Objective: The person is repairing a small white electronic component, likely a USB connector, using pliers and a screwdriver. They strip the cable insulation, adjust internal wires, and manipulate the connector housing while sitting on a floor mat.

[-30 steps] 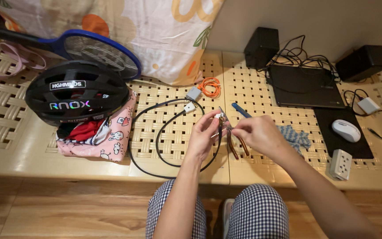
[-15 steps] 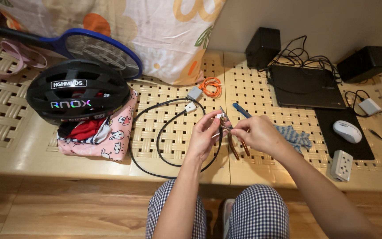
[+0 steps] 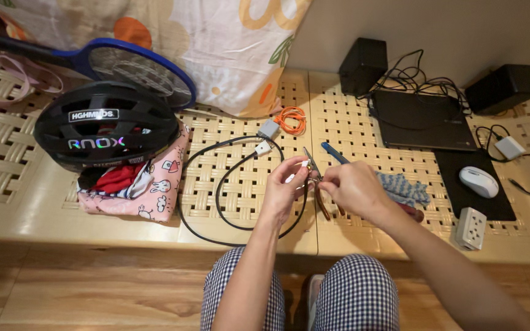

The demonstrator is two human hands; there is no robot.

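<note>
Near the desk's point(image 3: 246, 233) front edge, the left hand point(image 3: 282, 193) pinches the black cable's point(image 3: 219, 190) end; the right hand point(image 3: 354, 187) is clamped on pliers point(image 3: 320, 190).

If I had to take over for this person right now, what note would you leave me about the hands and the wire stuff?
Left hand: fingers pinch the end of the black cable, raised off the bench.
Right hand: grips small pliers, tips at that cable end.
Cable loops on the woven bench; a white plug block lies beside the orange cable coil.
Done: cable end gripped by the pliers.
Left: too small to tell whether the end is stripped or cut.
</note>
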